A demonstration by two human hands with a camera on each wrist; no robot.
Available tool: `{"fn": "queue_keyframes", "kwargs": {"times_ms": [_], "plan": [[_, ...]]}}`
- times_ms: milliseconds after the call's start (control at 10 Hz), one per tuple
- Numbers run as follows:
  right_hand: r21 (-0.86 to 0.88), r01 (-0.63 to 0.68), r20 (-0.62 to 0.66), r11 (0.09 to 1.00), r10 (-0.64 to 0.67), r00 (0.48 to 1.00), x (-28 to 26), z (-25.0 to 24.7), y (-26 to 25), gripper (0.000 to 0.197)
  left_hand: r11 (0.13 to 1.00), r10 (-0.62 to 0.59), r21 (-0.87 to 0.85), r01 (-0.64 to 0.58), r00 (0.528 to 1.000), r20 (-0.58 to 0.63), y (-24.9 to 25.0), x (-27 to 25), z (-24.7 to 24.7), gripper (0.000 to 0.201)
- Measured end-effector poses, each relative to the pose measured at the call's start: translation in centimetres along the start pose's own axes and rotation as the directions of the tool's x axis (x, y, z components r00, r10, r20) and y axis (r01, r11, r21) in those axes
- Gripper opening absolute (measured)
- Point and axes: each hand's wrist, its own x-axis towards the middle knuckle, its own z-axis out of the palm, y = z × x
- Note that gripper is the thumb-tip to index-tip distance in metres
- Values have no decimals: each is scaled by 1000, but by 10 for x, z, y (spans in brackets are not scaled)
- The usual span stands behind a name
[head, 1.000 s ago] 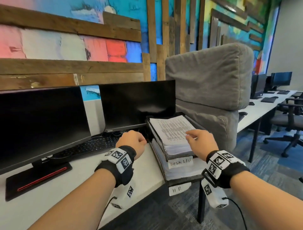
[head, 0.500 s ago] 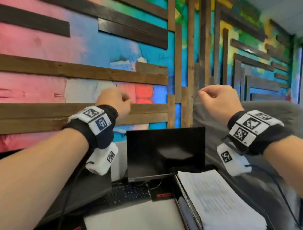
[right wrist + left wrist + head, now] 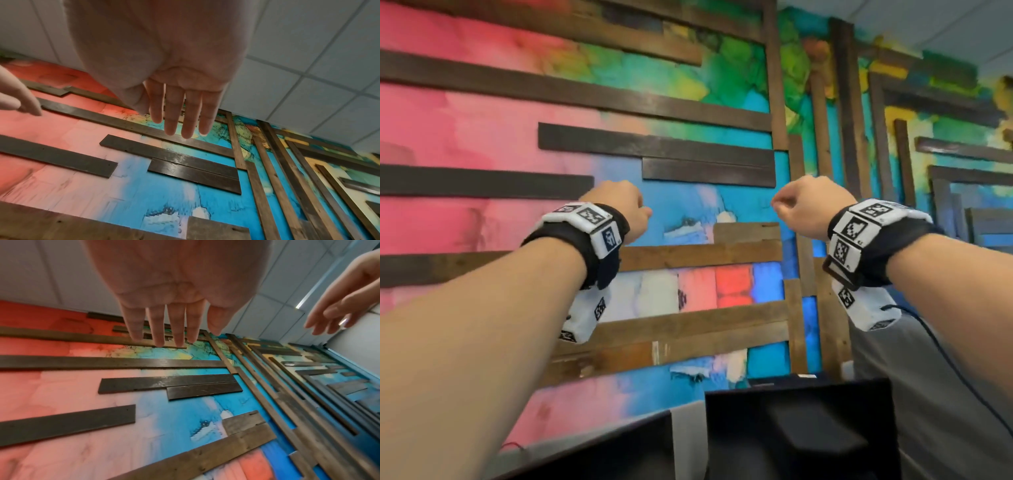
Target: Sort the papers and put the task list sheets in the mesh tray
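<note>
Painted plank wall (image 3: 688,212) behind monitors (image 3: 801,431).

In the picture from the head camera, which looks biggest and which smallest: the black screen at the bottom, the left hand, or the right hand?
1. The black screen looks biggest.
2. The right hand and the left hand look about the same size, so I won't rank them. Both are raised nearer the camera, so they look big.

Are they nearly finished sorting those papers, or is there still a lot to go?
I can't tell from this moment. Neither the papers nor the mesh tray is in view. Both the left hand and the right hand are raised before the painted wall, fingers straight, holding nothing. Only the monitor tops show below.
</note>
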Motion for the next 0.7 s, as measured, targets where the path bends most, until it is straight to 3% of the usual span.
{"fn": "queue_keyframes", "kwargs": {"times_ms": [200, 400, 700], "plan": [[-108, 87, 185, 990, -67, 981, 37, 12, -51, 49, 973, -18, 232, 4, 998, 59, -23, 24, -9, 54], [-163, 96, 314, 982, -41, 948, 49, 57, -75, 60, 941, -144, 328, 86, 977, 156, -54, 21, -1, 71], [-111, 122, 393, 986, -69, 917, 42, 98, -79, 62, 963, -177, 248, 108, 946, 273, -60, 18, 12, 70]]}}
